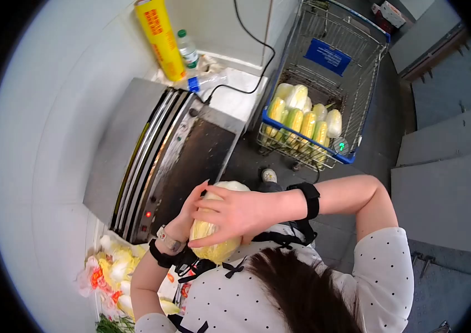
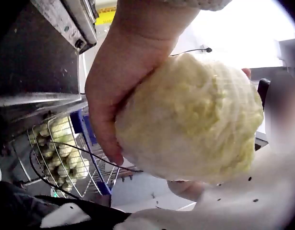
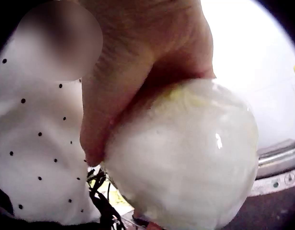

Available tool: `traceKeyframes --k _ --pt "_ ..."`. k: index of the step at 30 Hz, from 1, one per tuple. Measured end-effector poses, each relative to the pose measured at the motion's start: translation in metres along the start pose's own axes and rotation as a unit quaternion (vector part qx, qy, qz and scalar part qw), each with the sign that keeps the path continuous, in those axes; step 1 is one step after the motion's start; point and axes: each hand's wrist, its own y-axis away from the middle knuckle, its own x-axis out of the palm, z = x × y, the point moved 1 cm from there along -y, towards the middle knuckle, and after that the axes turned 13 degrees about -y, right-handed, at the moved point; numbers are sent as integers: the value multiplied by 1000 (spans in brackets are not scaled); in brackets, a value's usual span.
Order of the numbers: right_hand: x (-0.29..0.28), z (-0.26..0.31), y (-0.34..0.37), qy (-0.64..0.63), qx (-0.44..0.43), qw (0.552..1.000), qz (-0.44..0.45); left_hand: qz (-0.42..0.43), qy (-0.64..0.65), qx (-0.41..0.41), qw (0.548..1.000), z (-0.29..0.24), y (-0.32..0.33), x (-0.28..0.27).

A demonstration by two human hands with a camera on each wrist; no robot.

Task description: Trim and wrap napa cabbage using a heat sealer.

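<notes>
A napa cabbage (image 1: 217,250), pale yellow at its leafy end and white at its base, is held up close to the person's chest. The right hand (image 1: 239,213) lies across its top with fingers spread and curved round it. On the other side, the left hand (image 1: 182,223) grips the cabbage. The left wrist view has the left hand (image 2: 130,81) curled round the cabbage (image 2: 195,120) near its crinkled leaves. Shiny film glints on the white base of the cabbage (image 3: 185,158) in the right wrist view, where the right hand (image 3: 142,52) clasps it from above.
A film-wrapping machine (image 1: 119,150) with a dark plate (image 1: 205,150) stands before the person. Beyond are a yellow box (image 1: 160,41) and plastic bottles (image 1: 187,49). A shopping cart (image 1: 352,127) holds several cabbages (image 1: 308,125). Loose leaves (image 1: 119,269) lie at the lower left.
</notes>
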Motion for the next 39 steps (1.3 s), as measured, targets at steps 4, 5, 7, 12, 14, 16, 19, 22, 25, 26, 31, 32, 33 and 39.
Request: traceKeyframes --k 4,5,7,12,14,16,19,22,25,26,31,32,33,39 --pt "-30 -26 55 -142 81 978 -129 327 389 -189 840 -20 -50 22" --pt "-41 -36 73 -197 114 957 -180 346 333 -187 857 -25 -62 32" --pt "-54 -68 123 -285 185 884 -320 386 219 -177 879 -36 -87 54" --pt "-67 -183 265 -458 364 483 -652 213 -4 -82 974 -61 -142 73" --pt "-85 -233 319 -376 400 464 -695 159 22 -38 986 -74 -148 67" --pt "-85 -292 374 -253 468 443 -722 83 47 -18 995 -80 -145 63" --pt "-53 -374 446 -127 600 414 -672 -39 4 -53 998 -84 -132 59" --pt "-22 -418 469 -130 683 356 -625 -110 14 -112 987 -82 -118 56" --pt "10 -439 480 -157 757 347 -531 -186 21 -151 971 -84 -109 60" --pt "24 -448 485 -171 772 346 -505 -198 22 -167 966 -83 -106 60" --pt "63 -478 488 -103 831 391 -382 -220 34 -211 952 -70 -100 64" --pt "63 -485 498 -127 850 394 -325 -220 29 -208 953 -68 -99 64" --pt "43 -477 493 -175 867 346 -312 -220 31 -207 953 -67 -96 63" --pt "0 -436 527 -467 508 113 -714 -251 28 -164 954 -49 -66 42"
